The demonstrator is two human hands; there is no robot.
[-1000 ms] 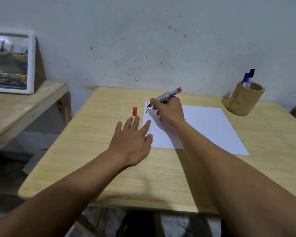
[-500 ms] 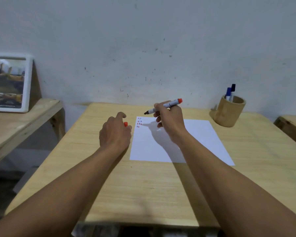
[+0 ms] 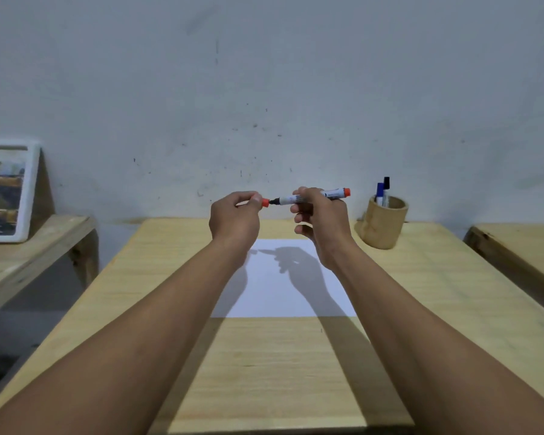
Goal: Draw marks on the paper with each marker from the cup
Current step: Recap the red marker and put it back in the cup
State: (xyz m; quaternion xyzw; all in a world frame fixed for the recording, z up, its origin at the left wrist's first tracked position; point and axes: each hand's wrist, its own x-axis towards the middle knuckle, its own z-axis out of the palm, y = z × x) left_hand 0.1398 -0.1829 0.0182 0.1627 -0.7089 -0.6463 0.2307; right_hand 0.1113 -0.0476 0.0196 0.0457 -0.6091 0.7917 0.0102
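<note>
Both hands raised above the table (image 3: pixel 139 309), over the far edge of the paper (image 3: pixel 283 296). Right hand (image 3: pixel 322 221) grips red marker (image 3: pixel 311 197) by the barrel, held level, bare tip pointing to 9 o'clock. Left hand (image 3: pixel 234 222) pinches the red cap (image 3: pixel 265 202) between thumb and finger, just beside the tip, a small gap between them. Paper lies flat at table centre, near edge parallel to the table's front edge; bare wood all around it. Cup (image 3: pixel 382 222) stands at 2 o'clock from the paper near the far right table edge, holding blue marker (image 3: pixel 380 193) and black marker (image 3: pixel 386 188) upright. Open room at 6 o'clock.
</note>
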